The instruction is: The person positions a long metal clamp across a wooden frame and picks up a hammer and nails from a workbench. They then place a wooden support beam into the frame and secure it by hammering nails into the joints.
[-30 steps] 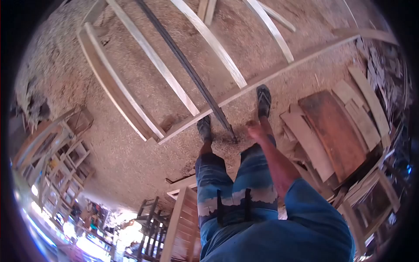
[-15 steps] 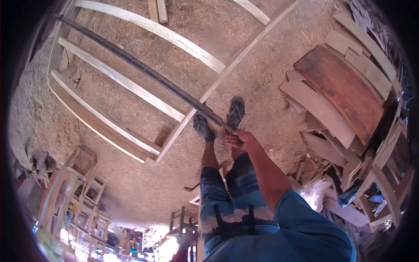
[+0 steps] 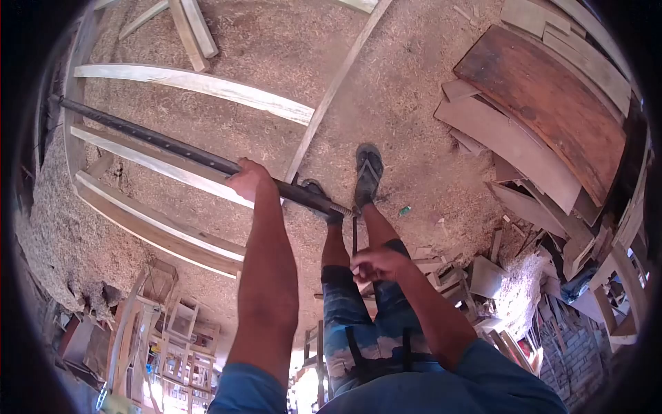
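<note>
A long dark metal bar clamp (image 3: 155, 140) lies across a pale wooden frame (image 3: 196, 83) on the ground, its threaded screw end close to my feet. My left hand (image 3: 251, 181) is wrapped round the bar near the frame's long rail (image 3: 338, 86). At the screw end a thin dark handle hangs down, and my right hand (image 3: 378, 266) is at its lower end with curled fingers. What those fingers hold, if anything, is too small to make out.
Stacked boards and a reddish-brown panel (image 3: 545, 110) lie at the right, with wood scraps below them. Loose wooden pieces (image 3: 193, 31) rest inside the frame at the top. Wooden chair-like frames (image 3: 179, 345) stand at the lower left. Sawdust covers the ground.
My left hand has come into view and taken hold of the bar. My right hand has moved down from the screw end, towards my body. The view has shifted.
</note>
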Demonstrator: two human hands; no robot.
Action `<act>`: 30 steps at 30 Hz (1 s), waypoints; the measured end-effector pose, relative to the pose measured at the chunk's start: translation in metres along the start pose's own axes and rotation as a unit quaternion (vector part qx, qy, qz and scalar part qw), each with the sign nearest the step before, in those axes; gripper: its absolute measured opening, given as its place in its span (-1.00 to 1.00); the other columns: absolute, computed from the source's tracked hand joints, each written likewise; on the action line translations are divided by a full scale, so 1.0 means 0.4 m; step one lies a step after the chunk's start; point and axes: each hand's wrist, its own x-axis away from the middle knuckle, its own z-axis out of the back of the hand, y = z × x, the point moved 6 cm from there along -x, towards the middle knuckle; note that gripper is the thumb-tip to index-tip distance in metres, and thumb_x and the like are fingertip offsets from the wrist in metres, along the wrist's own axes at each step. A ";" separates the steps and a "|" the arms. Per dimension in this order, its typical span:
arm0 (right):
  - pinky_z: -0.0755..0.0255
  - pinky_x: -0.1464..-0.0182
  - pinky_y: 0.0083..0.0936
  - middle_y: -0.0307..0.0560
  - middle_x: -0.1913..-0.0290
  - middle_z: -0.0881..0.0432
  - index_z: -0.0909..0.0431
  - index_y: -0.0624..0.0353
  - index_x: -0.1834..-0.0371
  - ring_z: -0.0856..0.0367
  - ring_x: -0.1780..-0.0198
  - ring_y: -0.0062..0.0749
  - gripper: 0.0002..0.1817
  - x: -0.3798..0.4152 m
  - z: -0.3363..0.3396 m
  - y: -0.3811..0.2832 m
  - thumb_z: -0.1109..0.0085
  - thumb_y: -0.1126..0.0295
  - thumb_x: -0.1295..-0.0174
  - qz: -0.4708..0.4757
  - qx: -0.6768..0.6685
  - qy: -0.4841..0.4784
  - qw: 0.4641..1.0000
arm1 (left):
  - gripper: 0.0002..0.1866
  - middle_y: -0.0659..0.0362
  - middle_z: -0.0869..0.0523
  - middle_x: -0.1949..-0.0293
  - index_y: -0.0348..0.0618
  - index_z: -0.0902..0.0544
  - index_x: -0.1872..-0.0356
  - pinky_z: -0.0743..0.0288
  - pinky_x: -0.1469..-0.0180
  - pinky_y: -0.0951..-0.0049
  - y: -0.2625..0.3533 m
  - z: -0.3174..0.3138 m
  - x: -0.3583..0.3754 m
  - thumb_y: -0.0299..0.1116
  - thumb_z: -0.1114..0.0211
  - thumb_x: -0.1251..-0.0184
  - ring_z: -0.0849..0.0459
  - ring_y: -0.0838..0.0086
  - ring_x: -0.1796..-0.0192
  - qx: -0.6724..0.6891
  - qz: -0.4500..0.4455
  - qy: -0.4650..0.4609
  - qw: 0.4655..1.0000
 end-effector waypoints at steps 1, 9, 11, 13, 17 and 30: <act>-0.82 0.18 -0.14 -0.04 0.47 -0.69 -0.65 0.26 0.20 -0.82 0.30 -0.15 -0.79 0.032 -0.026 0.033 -0.31 0.30 -0.41 -0.035 0.000 -0.015 0.999 | -0.35 -0.33 -0.75 0.08 -0.51 -0.50 -0.11 -0.70 -0.05 -0.05 -0.021 -0.012 -0.003 0.02 -0.30 -0.40 -0.80 -0.17 0.06 0.007 0.009 -0.003 1.000; -0.77 0.35 -0.17 0.19 0.29 -0.77 -0.49 0.32 -0.10 -0.83 0.32 -0.03 -0.72 -0.259 0.011 0.140 -0.07 0.30 -0.55 0.005 0.098 0.035 0.995 | -0.41 -0.28 -0.77 0.08 -0.45 -0.51 -0.13 -0.68 0.00 -0.11 0.002 -0.008 0.000 -0.04 -0.31 -0.40 -0.80 -0.19 0.10 -0.021 0.018 0.060 0.998; -0.76 0.35 -0.17 0.22 0.16 -0.80 -0.64 0.35 0.12 -0.85 0.26 -0.01 -0.76 -0.423 0.084 0.174 -0.11 0.35 -0.49 0.069 -0.071 0.065 0.993 | -0.41 -0.28 -0.77 0.11 -0.44 -0.52 -0.11 -0.68 0.00 -0.12 0.004 -0.006 0.007 -0.03 -0.31 -0.39 -0.80 -0.20 0.10 -0.004 0.042 0.048 0.998; -0.79 0.23 -0.15 0.23 0.09 -0.80 -0.62 0.38 0.04 -0.85 0.17 0.03 -0.75 -0.499 0.146 0.085 -0.07 0.39 -0.46 0.094 -0.320 0.107 0.937 | -0.42 -0.28 -0.77 0.13 -0.43 -0.54 -0.08 -0.68 0.01 -0.13 0.006 -0.017 0.003 -0.02 -0.32 -0.37 -0.80 -0.21 0.10 0.005 0.053 0.046 0.998; -0.53 -0.35 0.15 0.36 -0.25 -0.62 -0.44 0.38 -0.23 -0.64 -0.26 0.21 -0.17 -0.341 0.206 -0.276 0.09 -0.34 -0.52 0.289 -0.445 0.043 0.847 | -0.45 -0.28 -0.77 0.16 -0.41 -0.56 -0.02 -0.68 0.04 -0.13 -0.013 -0.013 -0.008 -0.03 -0.33 -0.34 -0.79 -0.21 0.11 -0.017 0.064 0.041 0.997; -0.36 -0.45 -0.11 0.15 -0.10 -0.78 -0.48 0.27 -0.40 -0.60 -0.37 -0.06 0.00 -0.194 0.141 0.016 0.28 -0.52 -0.45 0.186 -0.162 0.091 0.965 | -0.51 -0.25 -0.78 0.17 -0.42 -0.53 -0.03 -0.73 0.11 -0.08 -0.018 -0.034 -0.020 -0.12 -0.23 -0.36 -0.82 -0.11 0.17 0.026 0.056 0.012 0.998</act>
